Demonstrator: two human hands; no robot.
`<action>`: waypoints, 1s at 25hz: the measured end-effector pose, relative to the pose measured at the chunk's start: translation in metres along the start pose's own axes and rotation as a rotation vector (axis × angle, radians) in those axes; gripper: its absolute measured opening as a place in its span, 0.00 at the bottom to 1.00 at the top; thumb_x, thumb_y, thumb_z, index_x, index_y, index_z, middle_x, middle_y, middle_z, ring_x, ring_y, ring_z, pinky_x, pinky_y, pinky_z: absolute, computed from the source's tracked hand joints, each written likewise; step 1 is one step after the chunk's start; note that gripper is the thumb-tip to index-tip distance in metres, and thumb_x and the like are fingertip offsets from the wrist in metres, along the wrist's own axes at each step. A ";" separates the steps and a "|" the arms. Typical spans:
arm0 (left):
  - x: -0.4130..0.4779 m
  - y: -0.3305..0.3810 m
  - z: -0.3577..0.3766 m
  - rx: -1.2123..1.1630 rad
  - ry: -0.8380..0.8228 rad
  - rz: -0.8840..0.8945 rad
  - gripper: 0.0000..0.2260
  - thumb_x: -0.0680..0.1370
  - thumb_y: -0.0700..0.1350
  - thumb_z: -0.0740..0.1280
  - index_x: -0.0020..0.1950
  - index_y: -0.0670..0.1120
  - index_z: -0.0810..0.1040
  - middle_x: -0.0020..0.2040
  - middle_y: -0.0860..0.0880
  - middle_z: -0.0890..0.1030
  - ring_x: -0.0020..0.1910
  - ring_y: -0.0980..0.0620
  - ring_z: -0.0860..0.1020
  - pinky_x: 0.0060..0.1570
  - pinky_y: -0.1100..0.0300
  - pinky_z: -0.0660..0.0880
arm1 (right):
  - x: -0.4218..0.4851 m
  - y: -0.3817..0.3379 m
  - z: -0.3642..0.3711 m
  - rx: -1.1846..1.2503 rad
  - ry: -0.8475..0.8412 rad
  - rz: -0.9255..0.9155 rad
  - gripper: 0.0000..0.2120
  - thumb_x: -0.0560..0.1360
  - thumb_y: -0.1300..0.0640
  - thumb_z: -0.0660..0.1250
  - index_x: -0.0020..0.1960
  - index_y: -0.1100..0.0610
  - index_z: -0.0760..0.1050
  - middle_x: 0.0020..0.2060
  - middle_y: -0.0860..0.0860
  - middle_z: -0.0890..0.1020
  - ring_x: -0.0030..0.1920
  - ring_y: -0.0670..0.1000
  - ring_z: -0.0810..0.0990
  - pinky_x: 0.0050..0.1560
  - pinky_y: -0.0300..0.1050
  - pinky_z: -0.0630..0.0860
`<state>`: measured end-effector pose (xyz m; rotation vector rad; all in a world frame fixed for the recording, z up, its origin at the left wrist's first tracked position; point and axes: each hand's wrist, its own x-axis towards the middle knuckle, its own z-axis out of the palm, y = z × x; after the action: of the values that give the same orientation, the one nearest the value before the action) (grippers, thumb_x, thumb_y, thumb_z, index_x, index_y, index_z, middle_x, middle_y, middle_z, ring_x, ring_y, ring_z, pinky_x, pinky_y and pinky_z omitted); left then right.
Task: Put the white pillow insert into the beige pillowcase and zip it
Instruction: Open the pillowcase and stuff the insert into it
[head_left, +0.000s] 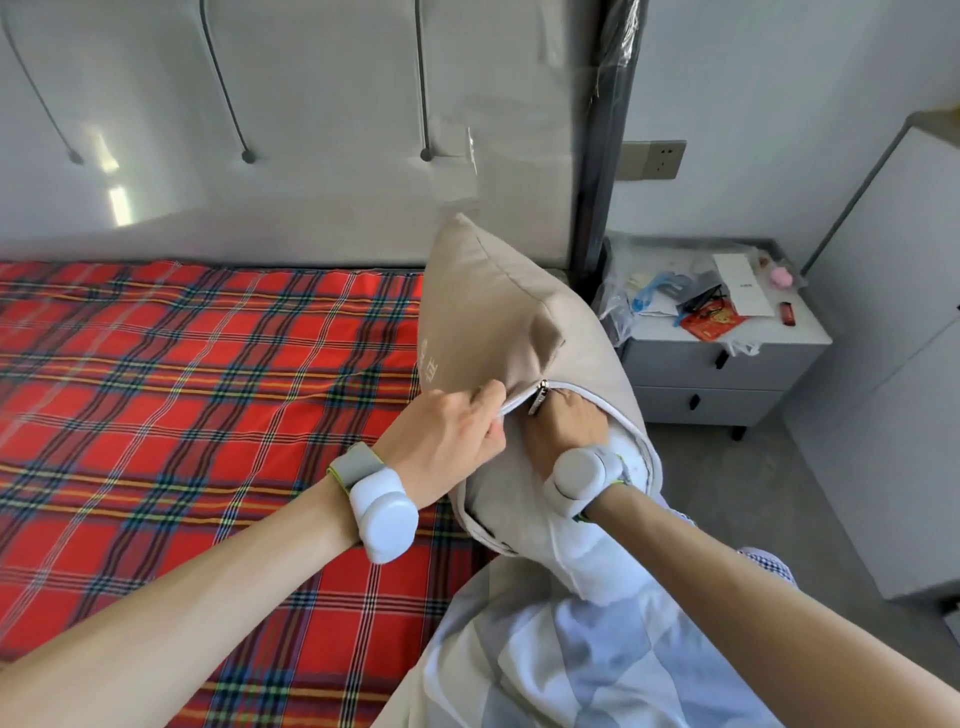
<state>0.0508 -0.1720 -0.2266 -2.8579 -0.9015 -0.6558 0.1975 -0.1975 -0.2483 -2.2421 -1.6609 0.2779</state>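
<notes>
Beige pillowcase (493, 312), plump, sharp-cornered

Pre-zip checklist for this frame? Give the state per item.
1. Insert fully inside: not ok. The white pillow insert shows at the open end and bulges out below the wrist.
2. Right hand clear of the opening: not ok. The right hand is tucked into the beige pillowcase, fingers hidden.
3. Opening edge held: ok. The left hand pinches the zipper edge.
4. Slider reachable: ok. The zipper pull hangs free at the top of the opening, between the hands.
5. Corners filled: top corner looks plump, the others cannot tell.
6. Zipper teeth clear of fabric: cannot tell.
</notes>
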 end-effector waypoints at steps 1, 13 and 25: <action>0.001 -0.002 0.004 0.010 -0.014 -0.051 0.07 0.73 0.43 0.56 0.37 0.41 0.69 0.23 0.46 0.68 0.18 0.43 0.67 0.18 0.61 0.61 | 0.002 -0.002 -0.001 0.067 0.011 0.006 0.10 0.78 0.54 0.56 0.39 0.55 0.67 0.42 0.54 0.80 0.46 0.57 0.77 0.41 0.45 0.64; 0.031 -0.040 -0.018 -0.045 0.222 -0.495 0.05 0.77 0.40 0.61 0.43 0.40 0.68 0.30 0.43 0.70 0.30 0.41 0.68 0.33 0.55 0.59 | 0.002 0.021 -0.061 -0.267 0.265 -0.093 0.15 0.75 0.47 0.58 0.56 0.55 0.68 0.49 0.55 0.77 0.45 0.61 0.79 0.35 0.48 0.69; 0.026 -0.031 -0.035 -0.407 0.393 -0.665 0.08 0.79 0.40 0.58 0.42 0.38 0.71 0.34 0.44 0.75 0.32 0.43 0.69 0.35 0.54 0.62 | 0.070 -0.011 -0.119 0.203 0.463 -0.449 0.06 0.72 0.53 0.57 0.43 0.55 0.68 0.34 0.55 0.77 0.36 0.63 0.72 0.35 0.50 0.69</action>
<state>0.0392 -0.1394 -0.1854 -2.5164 -1.8172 -1.5488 0.2505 -0.1461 -0.1317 -1.5767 -1.7189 -0.1667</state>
